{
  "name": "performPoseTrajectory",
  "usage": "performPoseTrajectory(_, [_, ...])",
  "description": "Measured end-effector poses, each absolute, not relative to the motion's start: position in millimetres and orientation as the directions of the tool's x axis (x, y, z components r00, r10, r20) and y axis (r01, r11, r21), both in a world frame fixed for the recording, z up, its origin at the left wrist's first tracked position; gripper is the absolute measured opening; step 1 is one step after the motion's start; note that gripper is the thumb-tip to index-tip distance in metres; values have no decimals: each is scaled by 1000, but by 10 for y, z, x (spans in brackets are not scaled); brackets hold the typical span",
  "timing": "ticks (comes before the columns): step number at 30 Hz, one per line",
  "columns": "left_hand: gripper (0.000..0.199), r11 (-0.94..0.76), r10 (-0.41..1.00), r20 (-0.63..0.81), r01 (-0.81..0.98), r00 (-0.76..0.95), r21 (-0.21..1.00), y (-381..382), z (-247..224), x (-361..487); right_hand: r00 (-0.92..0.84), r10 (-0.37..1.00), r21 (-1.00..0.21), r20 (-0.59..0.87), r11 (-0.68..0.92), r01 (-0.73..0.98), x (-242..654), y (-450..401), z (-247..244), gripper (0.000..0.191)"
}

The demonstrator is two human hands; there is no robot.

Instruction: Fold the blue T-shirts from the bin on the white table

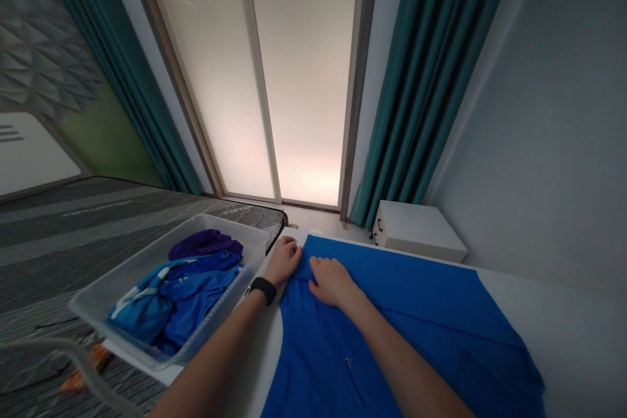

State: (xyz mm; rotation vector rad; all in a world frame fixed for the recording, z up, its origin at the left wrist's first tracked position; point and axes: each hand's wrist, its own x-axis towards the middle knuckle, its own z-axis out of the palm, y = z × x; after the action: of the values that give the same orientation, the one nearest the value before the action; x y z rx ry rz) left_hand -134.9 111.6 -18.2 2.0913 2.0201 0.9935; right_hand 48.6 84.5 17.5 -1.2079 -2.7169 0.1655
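Note:
A blue garment (pixel 416 300) lies spread over a white table (pixel 548 313), with a zipper and small pull showing near its lower middle. My left hand (pixel 285 257), with a black band on the wrist, is at the garment's upper left corner, its fingers curled down at the edge. Just right of it, my right hand (pixel 330 279) rests on the cloth with its fingers bent and pressed together. Whether either hand pinches fabric is hard to make out, as the fingertips are partly hidden.
A clear plastic bin (pixel 255 241) with blue and purple clothes (pixel 196 287) stands left of the table, over a grey striped mattress (pixel 44 274). Behind the table are a low white cabinet (pixel 421 225), teal curtains (pixel 416 78) and sliding doors (pixel 308 91).

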Motion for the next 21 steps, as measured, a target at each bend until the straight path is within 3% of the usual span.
performPoseTrajectory(8, [19,-150,920,391,933,10,328,869,-220,-1375,-706,703,-139,89,711,690,499,860,187,27])
performPoseTrajectory(12, [17,-143,924,382,936,10,322,847,-217,-1369,-739,673,-171,25,731,660,566,882,259,27])
performPoseTrajectory(18, [15,-131,932,363,943,13,305,821,-162,-1339,-765,633,-345,-120,696,630,688,983,316,20])
performPoseTrajectory(21, [16,-134,932,363,941,13,311,816,-150,-1335,-753,650,-471,-99,636,611,747,1056,358,14])
